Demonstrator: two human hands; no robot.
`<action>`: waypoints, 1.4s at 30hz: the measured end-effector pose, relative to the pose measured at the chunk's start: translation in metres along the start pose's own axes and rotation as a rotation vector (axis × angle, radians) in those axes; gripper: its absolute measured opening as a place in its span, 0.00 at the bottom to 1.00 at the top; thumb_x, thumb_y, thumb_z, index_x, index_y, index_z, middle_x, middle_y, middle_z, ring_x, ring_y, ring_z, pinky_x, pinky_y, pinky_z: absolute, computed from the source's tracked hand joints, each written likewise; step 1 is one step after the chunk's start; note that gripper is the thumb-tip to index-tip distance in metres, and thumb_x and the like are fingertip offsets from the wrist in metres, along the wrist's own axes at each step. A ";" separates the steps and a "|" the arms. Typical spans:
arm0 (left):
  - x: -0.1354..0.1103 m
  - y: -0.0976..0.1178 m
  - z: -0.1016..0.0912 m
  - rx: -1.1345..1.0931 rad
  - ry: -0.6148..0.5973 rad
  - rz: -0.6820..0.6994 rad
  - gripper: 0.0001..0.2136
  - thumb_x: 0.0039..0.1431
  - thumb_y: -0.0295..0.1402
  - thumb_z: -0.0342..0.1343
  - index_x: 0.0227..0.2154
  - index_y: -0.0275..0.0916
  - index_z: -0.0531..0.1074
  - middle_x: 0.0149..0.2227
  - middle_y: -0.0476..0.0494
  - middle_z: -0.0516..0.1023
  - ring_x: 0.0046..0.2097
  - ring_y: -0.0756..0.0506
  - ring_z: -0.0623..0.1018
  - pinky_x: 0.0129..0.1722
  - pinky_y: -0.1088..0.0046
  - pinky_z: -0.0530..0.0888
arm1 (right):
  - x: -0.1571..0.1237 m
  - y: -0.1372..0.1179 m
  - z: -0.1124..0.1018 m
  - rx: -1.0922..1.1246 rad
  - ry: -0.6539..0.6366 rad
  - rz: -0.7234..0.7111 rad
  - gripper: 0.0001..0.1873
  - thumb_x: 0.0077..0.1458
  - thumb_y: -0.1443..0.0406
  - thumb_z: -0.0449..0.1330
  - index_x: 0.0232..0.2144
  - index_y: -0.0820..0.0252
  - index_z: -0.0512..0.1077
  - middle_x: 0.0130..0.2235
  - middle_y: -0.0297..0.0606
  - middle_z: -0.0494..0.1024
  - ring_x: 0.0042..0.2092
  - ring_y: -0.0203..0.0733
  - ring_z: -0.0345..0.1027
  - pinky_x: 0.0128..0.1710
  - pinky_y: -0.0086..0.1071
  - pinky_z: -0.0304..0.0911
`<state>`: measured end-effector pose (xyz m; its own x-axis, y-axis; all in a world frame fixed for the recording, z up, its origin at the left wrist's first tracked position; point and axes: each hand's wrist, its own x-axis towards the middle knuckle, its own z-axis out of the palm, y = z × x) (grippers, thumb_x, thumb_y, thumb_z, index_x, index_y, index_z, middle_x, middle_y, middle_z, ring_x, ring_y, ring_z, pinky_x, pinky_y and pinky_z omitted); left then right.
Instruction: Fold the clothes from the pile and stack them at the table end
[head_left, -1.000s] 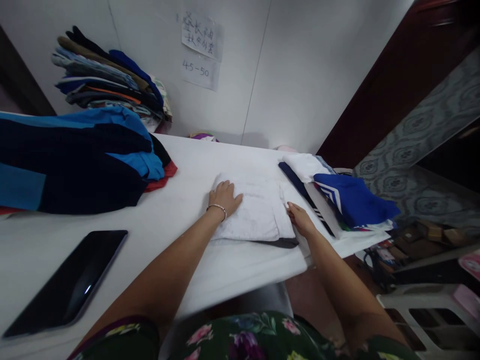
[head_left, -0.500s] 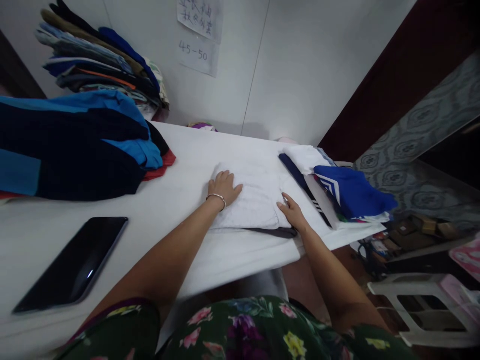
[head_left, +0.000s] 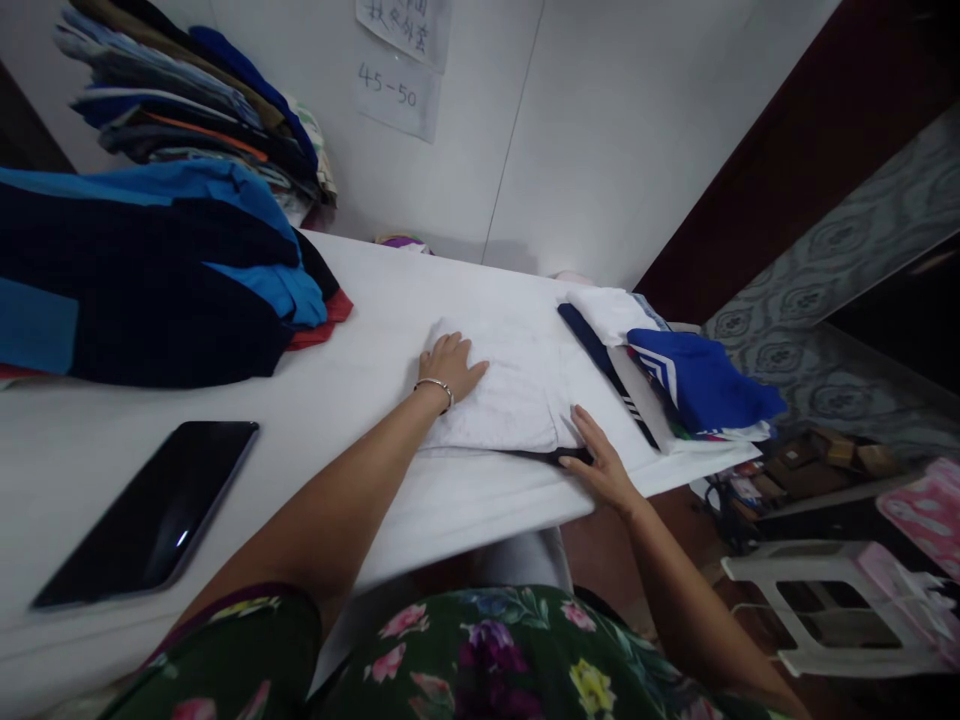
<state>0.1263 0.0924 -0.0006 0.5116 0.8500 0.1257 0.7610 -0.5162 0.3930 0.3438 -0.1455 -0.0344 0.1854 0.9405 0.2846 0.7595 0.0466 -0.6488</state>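
Observation:
A folded white garment [head_left: 510, 395] lies in front of me on the white-covered table. A dark strip of cloth [head_left: 553, 455] shows under its front edge. Spread flat on the garment's left part is my left hand [head_left: 450, 368], a bracelet round its wrist. My right hand [head_left: 604, 468] is at the garment's front right corner, its fingers stretched out and its thumb apart, by the dark cloth. Whether the right fingertips press on the garment is hard to tell.
To the right lie folded clothes, including a navy striped piece [head_left: 607, 370] and a blue garment [head_left: 697, 380]. A black phone [head_left: 150, 510] and a blue and navy garment [head_left: 150, 290] are on the left. Behind stands a clothes stack [head_left: 202, 110]. A white stool [head_left: 840, 610] is at lower right.
My right hand has moved down and slightly right, from the garment's right edge to its front corner, and its fingers have stretched out. My left hand stays on the garment.

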 end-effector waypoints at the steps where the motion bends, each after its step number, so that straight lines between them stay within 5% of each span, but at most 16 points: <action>1: 0.000 0.000 0.000 0.001 0.002 0.001 0.27 0.59 0.50 0.40 0.57 0.42 0.60 0.66 0.42 0.52 0.66 0.41 0.50 0.60 0.54 0.56 | -0.003 0.002 0.000 -0.037 -0.025 -0.028 0.35 0.52 0.57 0.61 0.61 0.48 0.57 0.66 0.37 0.50 0.66 0.47 0.43 0.64 0.45 0.44; 9: 0.000 -0.002 -0.001 0.042 -0.002 0.002 0.27 0.59 0.49 0.41 0.58 0.42 0.59 0.66 0.42 0.52 0.66 0.41 0.52 0.60 0.56 0.57 | 0.007 0.018 -0.001 -0.165 -0.034 -0.038 0.29 0.53 0.67 0.56 0.58 0.49 0.64 0.63 0.38 0.59 0.62 0.47 0.54 0.61 0.45 0.53; 14: 0.000 -0.005 0.003 0.056 0.028 0.016 0.26 0.60 0.49 0.41 0.58 0.42 0.60 0.66 0.41 0.53 0.65 0.41 0.53 0.60 0.57 0.57 | 0.009 0.036 0.007 -0.215 0.083 -0.135 0.28 0.51 0.73 0.49 0.53 0.50 0.70 0.57 0.39 0.68 0.57 0.46 0.63 0.57 0.45 0.59; 20: -0.003 -0.006 0.004 0.058 0.037 0.019 0.27 0.61 0.49 0.41 0.58 0.41 0.59 0.66 0.40 0.53 0.66 0.40 0.52 0.60 0.56 0.56 | 0.004 0.041 0.010 -0.198 0.047 -0.087 0.33 0.47 0.74 0.48 0.55 0.48 0.67 0.59 0.37 0.66 0.59 0.45 0.60 0.58 0.46 0.59; 25: -0.005 -0.003 0.001 0.067 0.038 0.005 0.26 0.60 0.48 0.42 0.57 0.41 0.60 0.65 0.39 0.54 0.65 0.41 0.53 0.60 0.55 0.58 | 0.013 0.011 -0.012 -0.076 -0.070 -0.028 0.34 0.45 0.72 0.52 0.55 0.43 0.66 0.62 0.33 0.60 0.63 0.48 0.53 0.60 0.49 0.56; 29: -0.006 0.000 0.001 0.073 0.033 0.000 0.26 0.61 0.48 0.42 0.57 0.40 0.61 0.65 0.39 0.55 0.65 0.40 0.53 0.60 0.53 0.58 | 0.053 -0.026 -0.008 0.027 -0.046 -0.141 0.26 0.53 0.64 0.55 0.55 0.44 0.66 0.63 0.34 0.59 0.64 0.49 0.50 0.61 0.48 0.53; 33: -0.006 -0.001 0.002 0.069 0.034 0.000 0.26 0.61 0.48 0.42 0.57 0.39 0.60 0.65 0.39 0.55 0.65 0.40 0.53 0.60 0.54 0.57 | 0.121 -0.053 0.026 -0.041 -0.023 -0.176 0.26 0.57 0.55 0.54 0.57 0.50 0.64 0.64 0.39 0.56 0.65 0.48 0.47 0.62 0.47 0.49; 37: -0.007 -0.001 0.004 0.065 0.047 -0.001 0.25 0.61 0.47 0.43 0.57 0.40 0.61 0.65 0.39 0.55 0.65 0.40 0.53 0.60 0.56 0.56 | 0.177 -0.054 0.059 -0.273 -0.047 0.026 0.32 0.59 0.52 0.49 0.62 0.60 0.56 0.66 0.48 0.49 0.67 0.51 0.37 0.62 0.52 0.39; 42: -0.009 -0.001 0.005 0.041 0.036 0.001 0.26 0.60 0.46 0.44 0.58 0.39 0.61 0.65 0.39 0.54 0.65 0.40 0.53 0.61 0.55 0.55 | 0.194 -0.031 0.077 -0.461 -0.196 0.225 0.31 0.62 0.50 0.44 0.62 0.59 0.55 0.67 0.43 0.47 0.67 0.48 0.33 0.62 0.52 0.33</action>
<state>0.1230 0.0847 -0.0064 0.4985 0.8522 0.1588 0.7765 -0.5204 0.3553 0.3083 0.0615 -0.0131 0.2889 0.9573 0.0089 0.9171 -0.2741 -0.2894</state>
